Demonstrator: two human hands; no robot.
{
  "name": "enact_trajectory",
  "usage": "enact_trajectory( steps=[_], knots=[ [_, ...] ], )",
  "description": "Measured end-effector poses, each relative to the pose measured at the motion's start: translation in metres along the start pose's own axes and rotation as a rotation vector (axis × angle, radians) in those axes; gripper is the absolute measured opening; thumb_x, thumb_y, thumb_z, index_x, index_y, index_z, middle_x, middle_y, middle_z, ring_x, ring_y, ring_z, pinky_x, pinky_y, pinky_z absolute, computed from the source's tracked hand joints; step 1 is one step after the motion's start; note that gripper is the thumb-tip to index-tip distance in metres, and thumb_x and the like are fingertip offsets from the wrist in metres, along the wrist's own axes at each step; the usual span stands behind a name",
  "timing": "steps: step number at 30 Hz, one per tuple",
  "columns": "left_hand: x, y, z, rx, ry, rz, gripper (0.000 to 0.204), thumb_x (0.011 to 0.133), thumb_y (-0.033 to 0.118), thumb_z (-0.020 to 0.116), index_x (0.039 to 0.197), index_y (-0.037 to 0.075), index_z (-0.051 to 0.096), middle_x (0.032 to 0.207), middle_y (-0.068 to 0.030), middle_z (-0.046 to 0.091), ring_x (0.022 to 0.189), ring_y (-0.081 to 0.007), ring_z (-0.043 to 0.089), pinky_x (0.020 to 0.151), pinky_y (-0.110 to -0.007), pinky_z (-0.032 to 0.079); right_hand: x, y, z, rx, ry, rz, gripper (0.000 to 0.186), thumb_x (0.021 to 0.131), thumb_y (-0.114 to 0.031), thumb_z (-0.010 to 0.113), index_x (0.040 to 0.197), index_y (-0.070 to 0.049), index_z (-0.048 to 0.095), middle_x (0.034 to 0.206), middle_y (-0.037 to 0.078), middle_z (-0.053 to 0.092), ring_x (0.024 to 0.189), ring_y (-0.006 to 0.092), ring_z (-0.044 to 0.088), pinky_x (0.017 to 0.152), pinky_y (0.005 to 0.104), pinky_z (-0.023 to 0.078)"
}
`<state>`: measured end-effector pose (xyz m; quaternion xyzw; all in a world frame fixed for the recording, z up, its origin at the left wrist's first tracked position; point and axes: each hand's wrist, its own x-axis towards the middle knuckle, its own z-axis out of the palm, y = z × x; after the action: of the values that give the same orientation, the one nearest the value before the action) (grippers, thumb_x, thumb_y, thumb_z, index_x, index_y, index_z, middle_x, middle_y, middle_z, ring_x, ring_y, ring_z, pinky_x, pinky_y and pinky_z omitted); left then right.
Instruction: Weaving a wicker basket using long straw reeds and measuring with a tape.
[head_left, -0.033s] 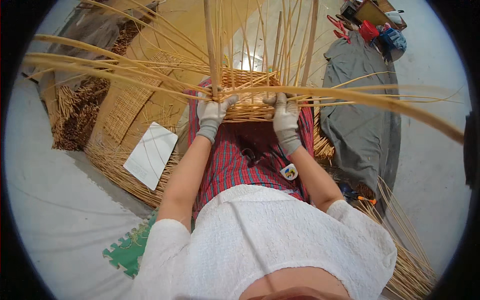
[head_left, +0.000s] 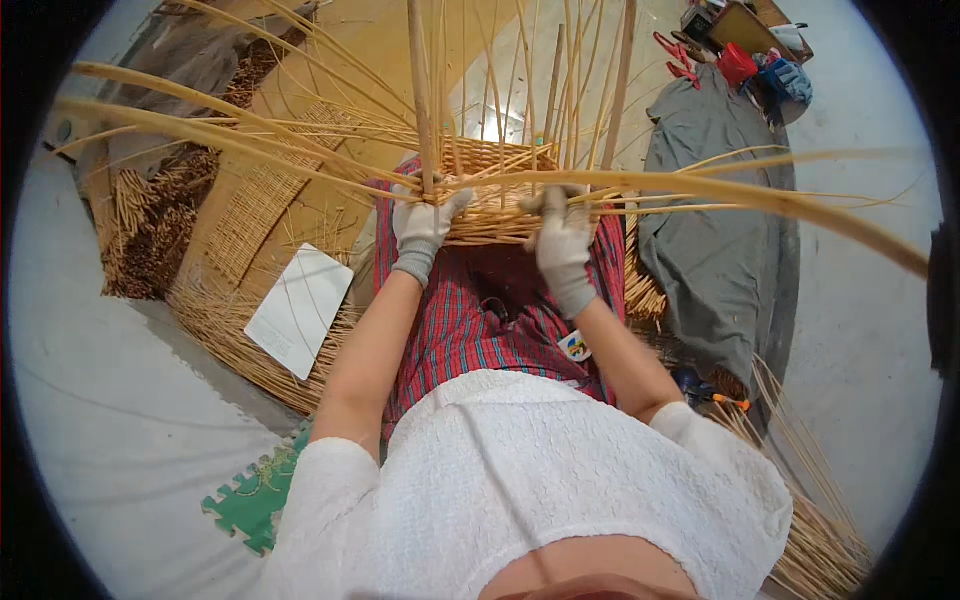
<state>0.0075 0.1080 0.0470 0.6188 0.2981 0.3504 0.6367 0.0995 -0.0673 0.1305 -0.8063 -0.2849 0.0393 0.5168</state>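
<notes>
An unfinished wicker basket (head_left: 485,222) rests at my lap, its near wall toward me. Long upright stakes (head_left: 422,95) rise from its corners. My left hand (head_left: 420,225), in a pale work glove with a grey cuff, is closed on the near left corner, thumb over the weave. Along the near wall toward the right, my gloved right hand (head_left: 562,245) has its fingers bent over a willow rod in the weave; the fingertips are partly hidden. A thick, long rod (head_left: 720,184) passes over the near side and stretches far right.
Many loose rods (head_left: 230,135) fan out to the left. A white board (head_left: 300,310) lies beside rod bundles at the left, near a woven panel (head_left: 262,190). Grey cloth (head_left: 700,230) covers something at the right. A green foam mat (head_left: 255,500) lies lower left.
My right hand has shifted a little left along the near wall, away from the right corner. The left hand keeps its hold.
</notes>
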Motion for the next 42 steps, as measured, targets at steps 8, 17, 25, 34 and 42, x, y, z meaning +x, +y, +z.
enact_trajectory(
  steps=[8, 17, 25, 34, 42],
  knots=[
    [0.009, 0.003, -0.008, 0.214, -0.017, -0.044, 0.055, 0.073, 0.025, 0.093, 0.113, 0.006, 0.060, 0.100, -0.0046, 0.071, 0.094, -0.0183, 0.066, 0.085, -0.035, 0.055, 0.011, 0.050, 0.008, 0.210, 0.008, -0.117, 0.018, 0.106, -0.026, 0.056, 0.110, -0.009, 0.059, 0.087, 0.005, 0.069, 0.075, 0.0135, 0.071, 0.044, 0.0254, 0.050],
    [-0.059, 0.050, 0.017, 0.696, -0.004, 0.252, 0.032, 0.098, 0.030, 0.063, 0.118, 0.005, 0.061, 0.113, -0.0178, 0.067, 0.105, -0.0272, 0.068, 0.089, -0.041, 0.054, 0.016, 0.055, 0.009, 0.657, -0.021, 0.044, 0.017, 0.106, -0.027, 0.055, 0.112, -0.012, 0.059, 0.085, 0.003, 0.072, 0.076, 0.0107, 0.069, 0.048, 0.0271, 0.052],
    [0.002, 0.076, 0.056, 0.531, -0.489, -0.475, 0.051, 0.106, 0.049, 0.041, 0.126, 0.006, 0.061, 0.082, -0.0215, 0.069, 0.046, -0.0238, 0.062, 0.043, -0.037, 0.054, 0.035, 0.050, -0.036, 0.660, 0.179, 0.190, 0.017, 0.101, -0.019, 0.064, 0.111, -0.008, 0.056, 0.088, 0.004, 0.072, 0.078, 0.0156, 0.070, 0.054, 0.0304, 0.057],
    [-0.001, 0.057, 0.060, 0.372, -0.598, -0.394, 0.037, 0.100, 0.032, 0.061, 0.127, 0.006, 0.063, 0.082, -0.0153, 0.071, 0.056, -0.0196, 0.068, 0.040, -0.030, 0.049, 0.075, 0.048, -0.054, 0.359, -0.106, 0.092, 0.032, 0.090, -0.014, 0.073, 0.115, -0.011, 0.054, 0.095, 0.008, 0.072, 0.077, 0.0154, 0.068, 0.055, 0.0312, 0.055],
    [0.002, 0.028, 0.075, 0.631, -0.290, -0.329, 0.048, 0.089, 0.045, 0.067, 0.113, 0.004, 0.072, 0.087, -0.0222, 0.074, 0.072, -0.0349, 0.073, 0.072, -0.044, 0.057, 0.182, 0.002, 0.061, -0.549, -0.230, -0.456, 0.081, 0.085, -0.008, 0.071, 0.155, -0.024, 0.035, 0.114, 0.024, 0.068, 0.105, 0.0358, 0.069, 0.085, 0.0434, 0.055]
  ],
)
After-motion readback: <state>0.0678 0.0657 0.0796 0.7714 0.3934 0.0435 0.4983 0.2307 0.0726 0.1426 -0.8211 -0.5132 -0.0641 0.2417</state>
